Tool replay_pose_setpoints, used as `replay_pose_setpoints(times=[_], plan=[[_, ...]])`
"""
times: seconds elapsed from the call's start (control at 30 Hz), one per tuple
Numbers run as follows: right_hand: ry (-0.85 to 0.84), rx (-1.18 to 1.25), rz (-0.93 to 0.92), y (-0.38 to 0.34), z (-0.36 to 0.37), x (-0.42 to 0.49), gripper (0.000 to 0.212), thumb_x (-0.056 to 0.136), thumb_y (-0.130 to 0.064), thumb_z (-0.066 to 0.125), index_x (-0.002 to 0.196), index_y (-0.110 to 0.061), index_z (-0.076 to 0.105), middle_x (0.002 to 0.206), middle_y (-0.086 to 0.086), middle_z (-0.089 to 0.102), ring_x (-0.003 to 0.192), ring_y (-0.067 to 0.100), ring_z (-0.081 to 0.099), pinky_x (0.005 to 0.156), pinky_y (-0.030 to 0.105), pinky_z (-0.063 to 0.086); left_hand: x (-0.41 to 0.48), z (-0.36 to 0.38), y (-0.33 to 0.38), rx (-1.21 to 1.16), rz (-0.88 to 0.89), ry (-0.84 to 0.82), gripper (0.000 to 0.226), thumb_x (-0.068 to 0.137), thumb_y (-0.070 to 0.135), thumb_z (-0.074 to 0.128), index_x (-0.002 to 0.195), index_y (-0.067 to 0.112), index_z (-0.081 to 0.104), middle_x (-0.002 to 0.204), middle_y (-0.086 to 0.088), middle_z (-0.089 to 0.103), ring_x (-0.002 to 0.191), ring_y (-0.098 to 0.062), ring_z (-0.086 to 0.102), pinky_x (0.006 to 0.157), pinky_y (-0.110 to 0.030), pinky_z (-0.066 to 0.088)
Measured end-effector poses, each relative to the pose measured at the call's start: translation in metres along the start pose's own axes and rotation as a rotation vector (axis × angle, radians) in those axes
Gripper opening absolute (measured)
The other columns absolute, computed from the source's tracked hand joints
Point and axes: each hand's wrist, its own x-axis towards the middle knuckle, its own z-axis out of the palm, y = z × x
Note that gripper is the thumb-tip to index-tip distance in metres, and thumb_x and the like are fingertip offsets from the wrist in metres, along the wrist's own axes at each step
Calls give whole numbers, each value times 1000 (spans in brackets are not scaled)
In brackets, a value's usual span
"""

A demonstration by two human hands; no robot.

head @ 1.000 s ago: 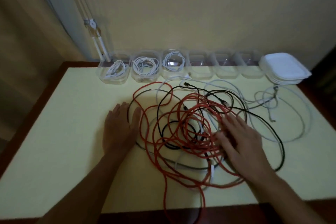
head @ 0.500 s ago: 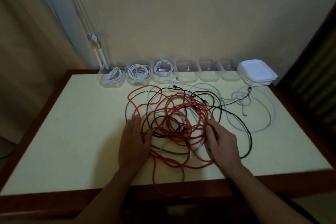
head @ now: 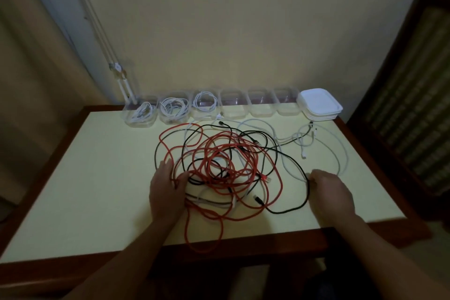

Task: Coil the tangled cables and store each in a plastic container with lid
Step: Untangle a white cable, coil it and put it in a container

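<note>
The fingertips of the right hand (head: 331, 195) are folded under and out of sight where the black cable (head: 287, 210) meets them, so a pinch cannot be confirmed. The thumb side of the left hand (head: 166, 190) is crossed by red cable (head: 220, 225) strands, its grip likewise not readable, and both forearms (head: 136, 251) are cut off by the bottom edge. Inside the tangle the overlap order of red, black and white cable (head: 342, 153) strands cannot be traced, the connectors (head: 258, 200) are too small to be identified, the count in the lid stack (head: 320, 105) is blurred, and the dark cabinet (head: 414, 105) is cropped by the right edge.
</note>
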Motion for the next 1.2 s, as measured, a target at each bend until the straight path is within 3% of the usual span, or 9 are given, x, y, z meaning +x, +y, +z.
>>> replay_pose_setpoints(times=[0.17, 0.27, 0.37, 0.5, 0.67, 0.83, 0.97, 1.07, 1.2], plan=[[49, 175, 177, -17, -26, 15, 16, 97, -10, 49, 85, -19, 56, 74, 5, 61, 63, 24, 57, 53, 30, 43, -8, -8, 43, -103, 5, 18, 59, 98, 42, 57, 149, 13, 45, 156, -11, 42, 146, -26, 34, 119, -46, 29], [151, 442, 249, -30, -61, 47, 15, 99, -14, 53, 89, -15, 64, 87, 13, 71, 85, 35, 65, 68, 29, 39, -7, -17, 71, -162, 75, -4, 56, 100, 38, 56, 150, 17, 43, 157, -6, 42, 146, -21, 34, 120, -44, 29], [238, 479, 157, -47, -108, 74, 16, 99, -17, 57, 86, -12, 67, 93, 15, 72, 95, 35, 65, 70, 28, 33, -6, -31, 104, -187, 203, -23, 52, 101, 37, 57, 149, 20, 46, 150, -1, 51, 136, -19, 48, 111, -44, 42], [271, 292, -94, -70, -163, 94, 12, 96, -19, 59, 92, -13, 68, 95, 19, 70, 92, 40, 63, 72, 37, 42, -10, -52, 151, -182, 290, -71, 45, 100, 35, 58, 144, 23, 54, 138, 6, 60, 108, -3, 55, 92, -22, 41], [470, 485, 189, -76, -229, 103, 23, 99, -22, 55, 99, -5, 71, 101, 21, 69, 102, 39, 63, 86, 39, 48, -18, -69, 192, -233, 376, -86, 39, 97, 28, 62, 136, 23, 61, 129, 9, 66, 96, -4, 62, 88, -25, 47], [410, 884, 21, -91, -267, 95, 17, 97, -21, 59, 81, -22, 63, 83, 3, 70, 77, 20, 72, 72, 32, 55, -28, -87, 224, -274, 407, -110, 36, 97, 27, 61, 133, 21, 63, 121, 10, 69, 92, -4, 63, 88, -31, 53], [368, 1122, -98, -101, -304, 81, 21, 103, -16, 55, 83, -24, 58, 82, -2, 67, 68, 9, 70, 63, 28, 53, -30, -95, 255, -268, 432, -164, 44, 97, 29, 62, 140, 21, 56, 131, 7, 64, 97, -6, 63, 94, -31, 50], [257, 1273, -175, -106, -322, 63, 17, 104, -12, 52, 89, -17, 57, 83, 1, 66, 76, 15, 71, 70, 32, 57, -27, -92, 274, -240, 443, -195, 58, 95, 30, 63, 149, 18, 45, 145, 3, 56, 118, -19, 60, 104, -36, 45], [129, 1383, -204, -104, -328, 42, 17, 105, -9, 52, 90, -14, 58, 89, 8, 68, 90, 22, 73, 86, 44, 59, -20, -83, 301, -207, 431, -235, 63, 95, 31, 66, 152, 19, 40, 148, 1, 54, 122, -26, 58, 107, -40, 43]])
